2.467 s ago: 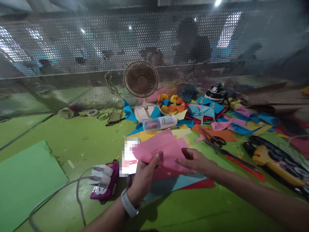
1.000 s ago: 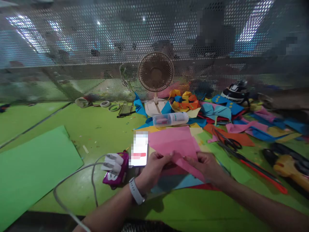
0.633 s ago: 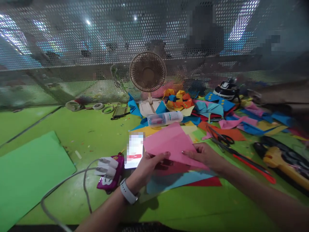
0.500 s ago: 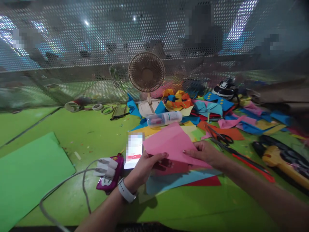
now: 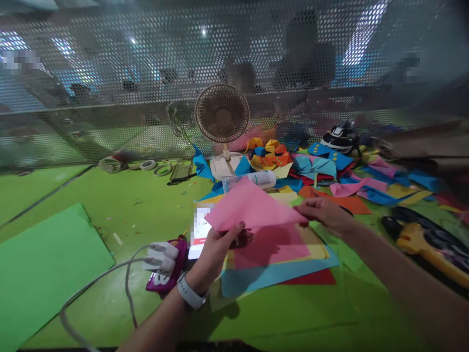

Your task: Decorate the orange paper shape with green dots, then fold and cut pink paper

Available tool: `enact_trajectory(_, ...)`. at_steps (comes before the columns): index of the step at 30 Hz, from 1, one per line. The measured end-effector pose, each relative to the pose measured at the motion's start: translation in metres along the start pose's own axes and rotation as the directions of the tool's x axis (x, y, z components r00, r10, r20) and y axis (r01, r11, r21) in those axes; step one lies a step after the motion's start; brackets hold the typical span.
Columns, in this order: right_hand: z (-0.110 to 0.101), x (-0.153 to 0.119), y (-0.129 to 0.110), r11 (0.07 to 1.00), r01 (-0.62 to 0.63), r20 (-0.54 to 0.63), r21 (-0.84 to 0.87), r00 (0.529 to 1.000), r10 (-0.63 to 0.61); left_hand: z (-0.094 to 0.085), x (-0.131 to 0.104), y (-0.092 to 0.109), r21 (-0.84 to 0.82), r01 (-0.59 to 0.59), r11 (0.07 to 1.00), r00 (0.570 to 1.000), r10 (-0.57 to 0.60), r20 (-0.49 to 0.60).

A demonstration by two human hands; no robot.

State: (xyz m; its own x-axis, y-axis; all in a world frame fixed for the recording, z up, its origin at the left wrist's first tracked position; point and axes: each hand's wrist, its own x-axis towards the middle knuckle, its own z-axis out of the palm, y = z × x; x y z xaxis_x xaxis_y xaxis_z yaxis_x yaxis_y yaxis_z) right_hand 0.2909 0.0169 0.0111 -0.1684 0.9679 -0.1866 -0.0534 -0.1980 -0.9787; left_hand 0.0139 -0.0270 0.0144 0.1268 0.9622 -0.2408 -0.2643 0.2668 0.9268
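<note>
A sheet of pink paper [image 5: 252, 203] is held up above the table, tilted, one corner pointing away from me. My left hand [image 5: 222, 247] pinches its near edge, thumb on top, the other fingers partly hidden beneath. My right hand [image 5: 326, 215] grips the sheet's right corner between thumb and fingers. Below lies a stack with another pink sheet [image 5: 271, 249], yellow paper [image 5: 317, 247], light blue paper [image 5: 278, 275] and red paper [image 5: 311, 278]. A lit phone [image 5: 197, 247], its left part blurred, lies just left of the held sheet.
White plug adapters [image 5: 163, 256] with cables sit on a purple case [image 5: 179, 264]. Green paper [image 5: 47, 264] lies left. Behind are a small fan [image 5: 222, 115], a clear bottle [image 5: 262, 180], tape rolls [image 5: 147, 165] and coloured paper pieces [image 5: 315, 166]. A yellow-and-black tool [image 5: 421, 239] lies right.
The pink sheet has turned and lifted off the stack, uncovering the pink and yellow paper beneath. My right hand has moved up and right to the sheet's corner, now covering the scissors.
</note>
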Motion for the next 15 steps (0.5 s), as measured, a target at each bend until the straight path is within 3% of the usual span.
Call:
enact_trajectory(2,0.001,0.004,0.001,0.984,0.033,-0.141,0.174,0.990,-0.008,0.002,0.000,0.000,-0.073,-0.065,0.995,0.995,0.059,-0.077)
enact_trajectory(4,0.015,0.001,0.004,0.964,0.073,-0.188,0.257,0.982,-0.025,0.005,-0.001,-0.001,-0.138,-0.114,0.984,0.987,0.096,-0.128)
enact_trajectory(6,0.040,-0.006,0.008,0.951,0.046,-0.103,0.306,0.995,-0.015,0.010,-0.004,-0.005,-0.174,-0.131,0.976,0.983,0.105,-0.150)
enact_trajectory(9,0.085,-0.018,0.015,0.904,-0.077,0.145,0.420,0.989,0.017,0.015,-0.007,-0.011,-0.198,-0.137,0.971,0.982,0.106,-0.159)
enact_trajectory(12,0.122,-0.018,0.022,0.876,-0.065,0.221,0.479,0.974,-0.049,0.018,-0.008,-0.017,-0.213,-0.143,0.967,0.979,0.107,-0.172)
enact_trajectory(15,0.146,-0.011,0.029,0.817,-0.036,0.201,0.576,0.975,-0.098,0.016,-0.006,-0.021,-0.210,-0.154,0.965,0.976,0.115,-0.187)
